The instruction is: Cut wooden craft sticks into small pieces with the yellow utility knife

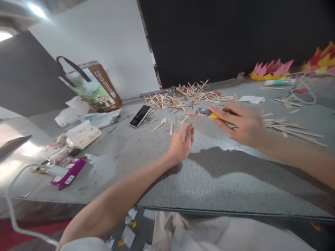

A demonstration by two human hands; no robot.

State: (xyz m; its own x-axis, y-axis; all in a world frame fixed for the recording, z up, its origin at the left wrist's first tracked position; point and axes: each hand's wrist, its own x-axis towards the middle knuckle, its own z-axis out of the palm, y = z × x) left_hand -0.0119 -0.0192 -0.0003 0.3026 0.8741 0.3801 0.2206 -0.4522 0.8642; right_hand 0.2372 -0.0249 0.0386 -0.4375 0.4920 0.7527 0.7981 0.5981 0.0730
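The left hand (182,143) pinches a wooden stick (194,119), lower end hidden; the blurred right hand (241,124) holds a yellow object (214,115), partly covered, hard to identify.

No word or number legible from where I stand. Landmark: phone (140,116). To its left and farther back, shopping bag (91,89): brown side panel (108,86) bears lines of white print, too small and blurred to read. Same panel, a white mark (102,79), probably a recycling triangle, though the view is poor. Left of the phone, on its near side, purple packet (67,173): white label patches (69,179), print unreadable.
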